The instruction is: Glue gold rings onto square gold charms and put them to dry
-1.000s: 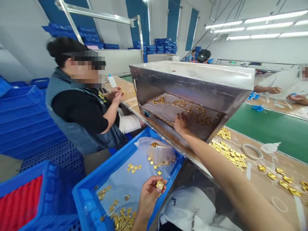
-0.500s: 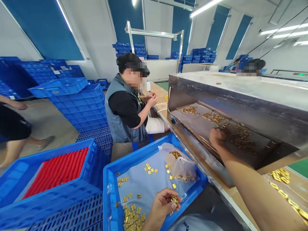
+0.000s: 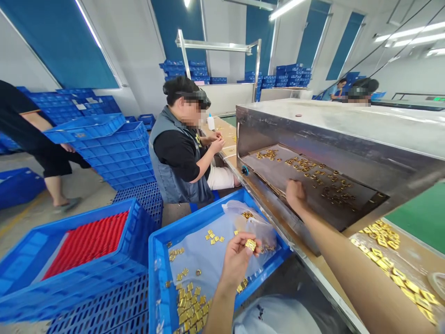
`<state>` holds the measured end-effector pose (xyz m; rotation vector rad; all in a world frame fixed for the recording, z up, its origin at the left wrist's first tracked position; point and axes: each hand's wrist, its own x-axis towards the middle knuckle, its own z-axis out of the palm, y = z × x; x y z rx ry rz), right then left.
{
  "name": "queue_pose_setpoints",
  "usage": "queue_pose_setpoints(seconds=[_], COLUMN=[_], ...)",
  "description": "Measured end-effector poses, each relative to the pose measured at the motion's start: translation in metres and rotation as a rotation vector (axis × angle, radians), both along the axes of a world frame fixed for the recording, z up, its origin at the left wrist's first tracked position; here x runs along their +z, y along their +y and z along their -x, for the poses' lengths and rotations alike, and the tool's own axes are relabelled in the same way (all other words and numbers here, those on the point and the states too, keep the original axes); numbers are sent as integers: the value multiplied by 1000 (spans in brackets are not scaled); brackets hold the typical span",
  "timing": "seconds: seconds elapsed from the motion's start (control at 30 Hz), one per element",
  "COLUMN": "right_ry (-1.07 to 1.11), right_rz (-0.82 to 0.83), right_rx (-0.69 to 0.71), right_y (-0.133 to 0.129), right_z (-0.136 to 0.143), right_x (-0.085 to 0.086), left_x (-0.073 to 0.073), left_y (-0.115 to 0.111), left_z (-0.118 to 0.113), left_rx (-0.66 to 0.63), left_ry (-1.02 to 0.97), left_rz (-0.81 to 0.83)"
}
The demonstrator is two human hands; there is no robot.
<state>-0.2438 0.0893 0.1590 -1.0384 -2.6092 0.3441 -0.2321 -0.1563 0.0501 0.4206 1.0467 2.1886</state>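
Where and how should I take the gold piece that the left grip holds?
Probably by the upper edge, from above: the gold piece looks flat, and the left grip pinches it with the thumb over its lower part, leaving that edge exposed.

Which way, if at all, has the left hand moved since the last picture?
Yes: against the blue tray, the left hand now shows higher, closer to the bag. Whether it lifted or reached forward, I cannot tell.
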Motion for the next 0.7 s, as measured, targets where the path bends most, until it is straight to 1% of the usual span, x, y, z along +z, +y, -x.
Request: queue_pose_setpoints(seconds=[0.07,0.1,0.17,0.2,0.23,0.27,0.3,0.33,0.4,0.47,0.5,0.6,0.7], right_ry=[-16,-8,41,173,307,416,509,578,659,723,764,937,1090], right_rz=[-18,-35,-71,-117,-133,-117,-90,-50,40,140,203,432,643], right_rx=[58,111,245,399,521,560,549,503,351,179,98,-95,-236], right_y=[-30,-46,-79,-93,-105,-115,-122,-126,-128,-125,-123,-116,-111], right_z=[-15,-29,-67,-90,-114,-139,-163,-186,-226,-257,-270,-299,-316], right_x=[-1,-2,-4,-3,-2,1,5,9,16,18,16,0,-21], left_x=[11,17,28,34,39,43,46,48,49,46,42,29,16], left_y=[13,19,29,34,39,44,50,57,73,87,92,102,104], left_z=[-2,-3,-6,-9,-13,-18,-26,-36,-62,-92,-107,-143,-163], left_rx=[34,69,152,177,184,173,142,97,-17,-144,-206,-377,-495], left_ry=[29,47,81,93,97,95,89,80,61,44,36,23,32], left_rz=[-20,-25,-42,-55,-71,-89,-105,-119,-139,-146,-147,-137,-109])
